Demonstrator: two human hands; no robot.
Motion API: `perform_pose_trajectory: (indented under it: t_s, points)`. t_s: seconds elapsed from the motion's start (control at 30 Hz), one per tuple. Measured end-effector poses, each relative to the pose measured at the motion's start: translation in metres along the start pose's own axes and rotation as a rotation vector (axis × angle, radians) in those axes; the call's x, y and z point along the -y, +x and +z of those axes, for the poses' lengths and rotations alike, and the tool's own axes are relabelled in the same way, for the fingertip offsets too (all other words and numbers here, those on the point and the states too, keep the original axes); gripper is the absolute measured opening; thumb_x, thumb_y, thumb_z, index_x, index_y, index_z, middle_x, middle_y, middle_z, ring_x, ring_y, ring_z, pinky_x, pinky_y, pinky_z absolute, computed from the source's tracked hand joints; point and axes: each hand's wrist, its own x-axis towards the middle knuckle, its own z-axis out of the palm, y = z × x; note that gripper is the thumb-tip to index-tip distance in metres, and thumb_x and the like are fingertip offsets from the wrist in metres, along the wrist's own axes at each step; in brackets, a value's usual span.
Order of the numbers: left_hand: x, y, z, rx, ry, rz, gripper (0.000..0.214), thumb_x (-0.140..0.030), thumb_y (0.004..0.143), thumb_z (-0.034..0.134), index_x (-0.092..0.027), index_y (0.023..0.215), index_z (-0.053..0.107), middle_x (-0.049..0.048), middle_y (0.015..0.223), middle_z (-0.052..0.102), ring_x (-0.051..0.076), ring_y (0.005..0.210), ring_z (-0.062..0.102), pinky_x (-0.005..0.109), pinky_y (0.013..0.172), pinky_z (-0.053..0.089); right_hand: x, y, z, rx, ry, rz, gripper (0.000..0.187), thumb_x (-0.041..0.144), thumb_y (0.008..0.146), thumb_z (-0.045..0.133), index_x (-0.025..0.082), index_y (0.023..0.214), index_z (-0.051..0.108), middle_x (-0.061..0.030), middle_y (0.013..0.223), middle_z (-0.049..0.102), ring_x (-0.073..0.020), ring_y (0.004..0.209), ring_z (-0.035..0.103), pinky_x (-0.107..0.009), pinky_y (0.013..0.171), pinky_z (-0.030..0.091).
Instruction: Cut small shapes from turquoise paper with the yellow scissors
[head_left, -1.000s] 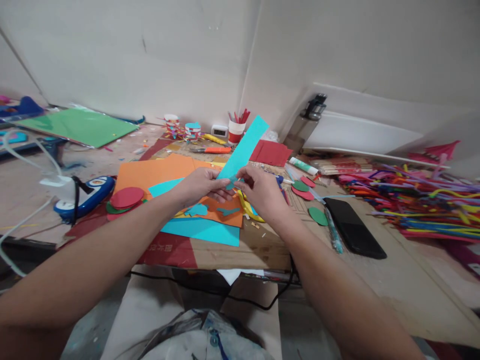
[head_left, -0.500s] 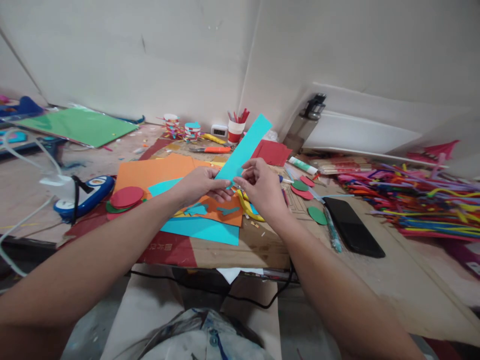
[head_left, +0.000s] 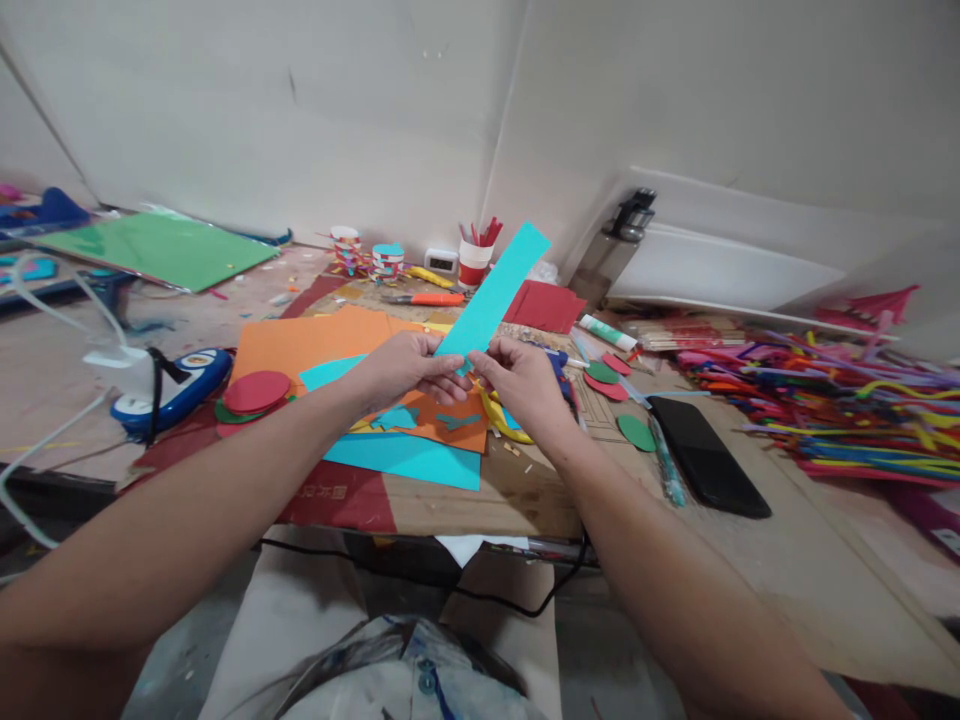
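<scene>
A long turquoise paper strip (head_left: 499, 287) slants up and to the right above the table. My left hand (head_left: 409, 368) pinches its lower end from the left. My right hand (head_left: 521, 385) pinches the same end from the right, fingers closed on the paper. Below the hands lie orange sheets (head_left: 315, 338), a turquoise sheet (head_left: 405, 458), small turquoise offcuts (head_left: 397, 418) and yellow-handled scissors (head_left: 506, 425).
Red and green paper circles (head_left: 255, 392) lie left beside a blue device (head_left: 176, 385). A black phone (head_left: 709, 455), more paper circles (head_left: 636, 432), a glue stick (head_left: 607, 332) and a heap of pipe cleaners (head_left: 825, 400) sit right. A green sheet (head_left: 157, 250) is far left, cups (head_left: 474, 262) at back.
The strip's upper end has risen slightly and shifted right. My right hand's fingers have closed down onto the strip's lower end. The view has shifted a little.
</scene>
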Motion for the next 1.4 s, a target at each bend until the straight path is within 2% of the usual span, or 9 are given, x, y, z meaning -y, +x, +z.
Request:
perform_pose_trajectory:
  t_s: [0.3,0.87,1.07,1.23,1.4]
  points:
    - [-0.0003,-0.0005,0.0014,-0.006,0.028,0.012,0.029,-0.036,0.074,0.075,-0.011,0.084,0.067,0.0089,0.076,0.073,0.014,0.063,0.068,0.026,0.064,0.056,0.0026,-0.001,-0.0012,-0.023,-0.045,-0.003,0.029,0.037,0.082,0.059,0.02,0.061,0.046,0.0036,0.056,0.048,-0.0102,0.054,0.041,-0.025,0.053,0.03]
    - [-0.0005,-0.0008,0.0008,0.01,-0.023,0.001,0.028,-0.037,0.077,0.072,-0.01,0.084,0.067,0.0114,0.079,0.074,0.016,0.067,0.07,0.026,0.065,0.057,0.0005,0.0007,-0.0005,-0.01,-0.013,0.018,0.024,0.037,0.08,0.061,0.019,0.066,0.053,0.0012,0.061,0.054,-0.0115,0.057,0.045,-0.025,0.054,0.032]
    - [-0.0006,-0.0004,0.0017,0.004,-0.003,0.006,0.028,-0.035,0.075,0.074,-0.011,0.086,0.066,0.009,0.077,0.074,0.015,0.065,0.069,0.026,0.064,0.057,0.0022,-0.0001,-0.0013,-0.017,-0.035,0.013,0.028,0.035,0.08,0.062,0.019,0.062,0.049,0.0029,0.056,0.05,-0.0102,0.054,0.043,-0.025,0.052,0.031]
    - [-0.0003,-0.0004,0.0023,0.0,-0.001,-0.007,0.027,-0.033,0.075,0.074,-0.011,0.088,0.067,0.0086,0.079,0.074,0.014,0.065,0.069,0.026,0.065,0.057,-0.0041,0.0024,-0.0001,-0.025,0.055,0.037,0.021,0.034,0.082,0.057,0.019,0.068,0.052,0.0018,0.062,0.056,-0.0108,0.056,0.049,-0.024,0.054,0.039]
    - [0.0003,0.0004,0.0015,-0.058,0.012,-0.025,0.024,-0.032,0.076,0.072,-0.01,0.084,0.066,0.0097,0.076,0.073,0.015,0.062,0.069,0.026,0.062,0.056,-0.0038,0.0054,-0.0026,-0.13,0.249,0.07,0.015,0.033,0.084,0.054,0.021,0.077,0.05,-0.0005,0.075,0.062,-0.0127,0.064,0.059,-0.026,0.058,0.049]
